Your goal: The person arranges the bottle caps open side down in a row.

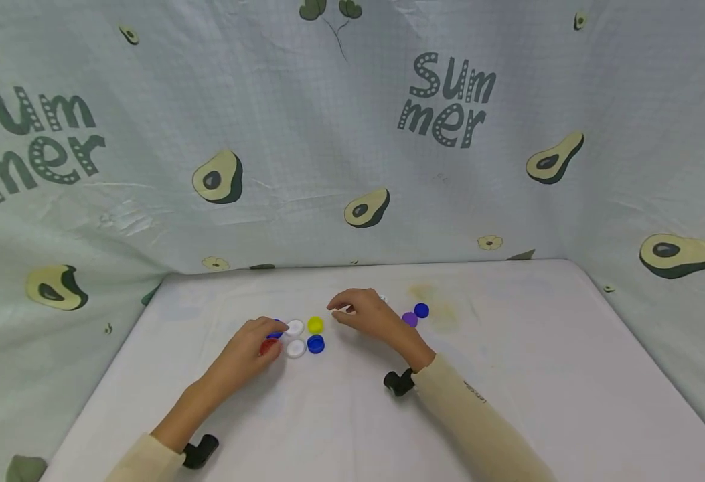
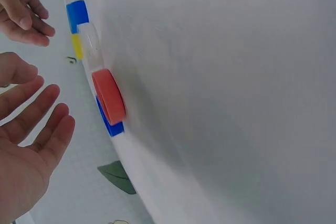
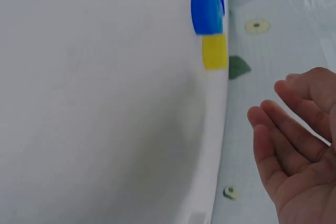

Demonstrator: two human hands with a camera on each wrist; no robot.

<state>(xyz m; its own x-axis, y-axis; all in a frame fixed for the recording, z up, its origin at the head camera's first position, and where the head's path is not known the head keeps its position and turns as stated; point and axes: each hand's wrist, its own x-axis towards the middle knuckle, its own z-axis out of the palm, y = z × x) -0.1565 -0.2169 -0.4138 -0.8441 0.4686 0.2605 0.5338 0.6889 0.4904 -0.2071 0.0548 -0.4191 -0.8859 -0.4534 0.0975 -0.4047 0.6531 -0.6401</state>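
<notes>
Round plastic bottle caps lie in two short rows on the white table. My left hand hovers over the left end, partly covering the red cap and a blue cap; its fingers are loosely bent with nothing between them. Two white caps sit beside it, then a yellow cap behind another blue cap. To the right of the yellow cap, my right hand is raised above the table, fingers relaxed and holding nothing. In the right wrist view its palm is bare.
Right of my right hand lie a purple cap and a small blue cap, touching or nearly so. A small whitish thing is mostly hidden behind that hand. A printed cloth hangs along the table's far edge.
</notes>
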